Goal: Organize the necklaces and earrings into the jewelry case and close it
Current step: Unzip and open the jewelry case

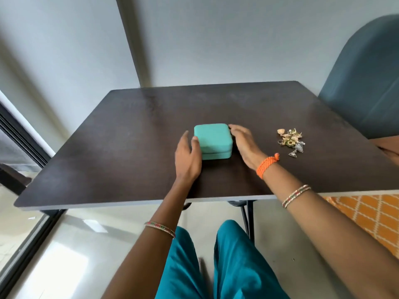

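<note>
**Opening the case: both hands settling at its sides**

Standing largest in the entry is the dark bench (216, 108), carrying everything the task concerns. A blue chair back (364, 83) is showing beyond its far right corner.

Sitting near the bench's middle is the teal jewelry case (213, 140), its lid down and its seam running closed along the front edge.

Flanking it are the two hands. The left hand (187, 157) is resting against the case's left side, its grip loose: fingers only lightly bent, thumb touching the near-left corner. The right hand (243, 143) is lying along the right side, fingers straight and reaching toward the far-right corner. Neither is holding anything yet.

Lying well apart to the right is the jewelry pile (291, 141), a small tangle of gold and silver pieces; individual necklaces cannot be told from earrings.

Handling note, as a judgement: nothing is stowed yet. One hand should be steadying the base while the other is finding the zip or lid edge, keeping the case flat and clear of the pile.
</note>
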Demonstrator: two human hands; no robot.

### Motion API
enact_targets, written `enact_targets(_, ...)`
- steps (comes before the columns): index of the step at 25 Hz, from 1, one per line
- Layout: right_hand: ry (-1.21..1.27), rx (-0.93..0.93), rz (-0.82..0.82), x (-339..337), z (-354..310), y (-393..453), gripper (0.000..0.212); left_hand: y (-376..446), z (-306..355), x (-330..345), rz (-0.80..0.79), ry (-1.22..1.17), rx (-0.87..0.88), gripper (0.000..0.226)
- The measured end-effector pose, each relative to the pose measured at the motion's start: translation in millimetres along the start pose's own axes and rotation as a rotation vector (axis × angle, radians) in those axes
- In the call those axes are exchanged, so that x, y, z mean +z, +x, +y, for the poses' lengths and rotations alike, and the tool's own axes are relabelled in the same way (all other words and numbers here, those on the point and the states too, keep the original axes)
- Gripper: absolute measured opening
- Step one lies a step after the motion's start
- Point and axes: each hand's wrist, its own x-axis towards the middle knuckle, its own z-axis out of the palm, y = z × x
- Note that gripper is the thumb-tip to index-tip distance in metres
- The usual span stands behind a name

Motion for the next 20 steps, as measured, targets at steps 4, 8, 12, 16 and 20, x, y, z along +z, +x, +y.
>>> enact_targets(4, -0.131, 0.029, 0.026, -21.5, -16.0, 25.9, 0.04, 7.5, -10.4, -16.4, -0.206, -0.034, 0.081, 0.082)
enact_targets(8, -0.526, 0.014, -0.269, -16.5, -37.4, 43.6, 0.051, 16.4, -14.6, -18.1, -0.398, 0.249, 0.342, 0.113)
enact_targets(12, -0.798, 0.0, -0.46, -10.1, -49.9, 57.0, 0.055, 26.1, -21.8, -20.4, -0.345, 0.156, 0.283, 0.087)
enact_targets(16, -0.745, 0.047, -0.575, -15.0, -52.3, 64.4, 0.055, 27.3, -24.0, -19.0, -0.35, 0.114, 0.252, 0.079)
enact_targets(20, -0.819, -0.023, -0.593, -27.2, -48.0, 71.6, 0.037, 30.0, -27.0, -16.6, -0.395, 0.094, 0.218, 0.078)
